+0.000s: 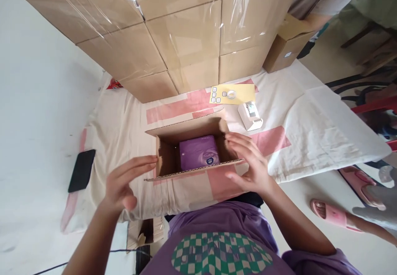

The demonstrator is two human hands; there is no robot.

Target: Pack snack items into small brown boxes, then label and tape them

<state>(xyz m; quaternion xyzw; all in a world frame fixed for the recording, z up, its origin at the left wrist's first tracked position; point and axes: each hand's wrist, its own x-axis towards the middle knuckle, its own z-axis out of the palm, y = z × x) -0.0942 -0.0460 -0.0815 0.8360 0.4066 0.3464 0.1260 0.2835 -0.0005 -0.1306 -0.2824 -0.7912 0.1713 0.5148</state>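
An open cardboard box (189, 125) stands on the cloth-covered table in front of me, its long flaps raised. Inside it lies a purple plastic-wrapped pack (197, 151) with a dark blue round logo. At the box's left end is my left hand (125, 180), fingers stretched out with the tips against or very near the cardboard. My right hand (249, 161) is at the right end, fingers spread, fingertips at the short side and thumb apart. Neither hand grips anything.
Stacked taped cartons (186, 31) wall off the table's far side. A white tape dispenser (250, 115) and a yellow sheet (242, 89) with a tape roll (231, 94) lie beyond the box. A black phone (82, 170) lies left. Another person's arm (321, 18) reaches a carton (287, 43).
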